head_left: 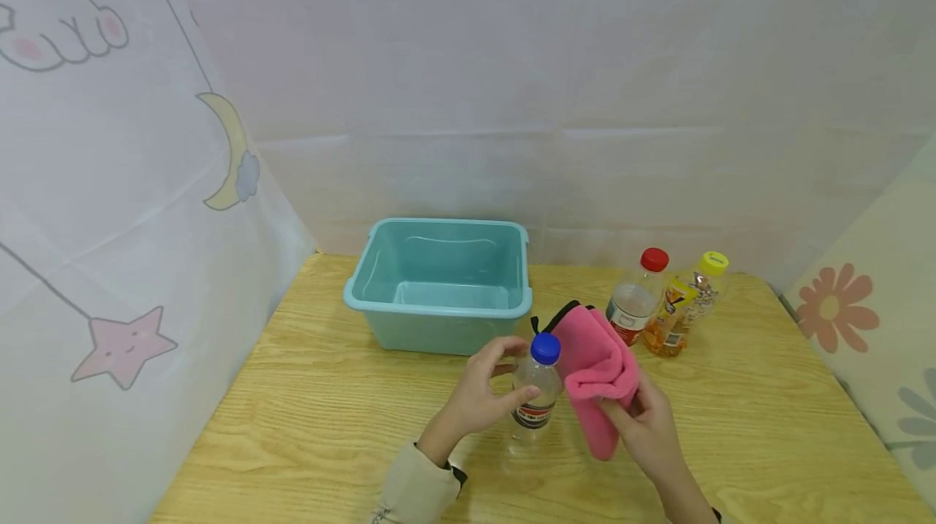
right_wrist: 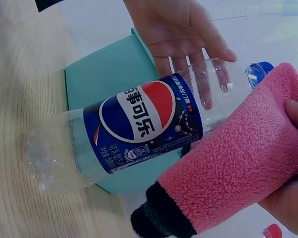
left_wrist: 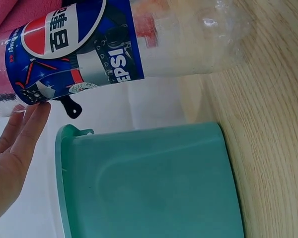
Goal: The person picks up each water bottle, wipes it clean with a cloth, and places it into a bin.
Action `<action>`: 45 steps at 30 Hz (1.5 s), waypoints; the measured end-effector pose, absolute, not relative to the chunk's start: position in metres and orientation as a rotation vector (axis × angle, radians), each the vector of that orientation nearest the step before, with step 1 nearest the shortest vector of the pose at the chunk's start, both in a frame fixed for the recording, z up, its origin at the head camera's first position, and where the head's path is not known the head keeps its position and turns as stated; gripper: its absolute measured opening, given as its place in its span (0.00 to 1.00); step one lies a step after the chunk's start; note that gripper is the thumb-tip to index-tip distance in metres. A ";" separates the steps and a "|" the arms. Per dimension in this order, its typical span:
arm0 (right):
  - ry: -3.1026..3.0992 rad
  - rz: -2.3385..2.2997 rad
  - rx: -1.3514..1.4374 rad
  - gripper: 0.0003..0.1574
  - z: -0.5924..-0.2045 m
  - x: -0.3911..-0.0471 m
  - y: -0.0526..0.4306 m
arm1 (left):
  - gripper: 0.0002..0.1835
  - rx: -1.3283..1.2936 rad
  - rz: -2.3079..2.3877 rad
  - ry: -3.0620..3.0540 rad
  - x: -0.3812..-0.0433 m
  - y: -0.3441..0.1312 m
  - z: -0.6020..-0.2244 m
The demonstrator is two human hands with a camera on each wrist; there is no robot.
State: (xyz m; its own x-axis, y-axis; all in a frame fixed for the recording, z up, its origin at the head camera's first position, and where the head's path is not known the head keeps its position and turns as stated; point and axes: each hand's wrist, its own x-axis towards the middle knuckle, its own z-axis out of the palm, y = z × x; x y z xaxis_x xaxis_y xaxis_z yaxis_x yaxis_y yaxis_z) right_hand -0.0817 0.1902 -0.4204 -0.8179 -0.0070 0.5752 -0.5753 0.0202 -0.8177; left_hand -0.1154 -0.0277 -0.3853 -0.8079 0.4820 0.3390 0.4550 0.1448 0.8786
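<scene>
A clear plastic Pepsi bottle [head_left: 539, 384] with a blue cap and a blue label [right_wrist: 139, 116] stands upright on the table. My left hand [head_left: 478, 396] is at the bottle's upper part, fingers spread behind it and thumb apart from them; in the left wrist view its fingertips [left_wrist: 37, 116] touch or nearly touch the bottle. On the other side, my right hand [head_left: 648, 430] grips a folded pink towel [head_left: 594, 353] with black edging. The towel is close beside the bottle's neck; whether they touch is unclear.
A teal plastic basin [head_left: 439, 325] stands behind the bottle, toward the back. To the right at the back are a red-capped bottle [head_left: 630, 309], an orange-filled bottle [head_left: 667, 321] and a yellow-capped bottle [head_left: 708, 284]. A pale printed sheet [head_left: 453, 101] hangs behind the wooden table [head_left: 322, 426].
</scene>
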 end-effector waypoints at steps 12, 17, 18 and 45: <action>-1.978 1.842 0.623 0.36 -0.422 -0.084 0.188 | 0.24 1.024 1.832 2.356 -0.117 -0.028 -0.389; -2.058 1.849 0.565 0.33 -0.426 -0.085 0.189 | 0.24 1.010 1.838 2.345 -0.116 -0.028 -0.390; -2.064 1.859 0.563 0.33 -0.427 -0.086 0.189 | 0.24 1.006 1.840 2.343 -0.116 -0.029 -0.390; -2.153 2.101 0.520 0.21 -0.458 -0.093 0.193 | 0.23 1.020 1.887 2.312 -0.118 -0.029 -0.394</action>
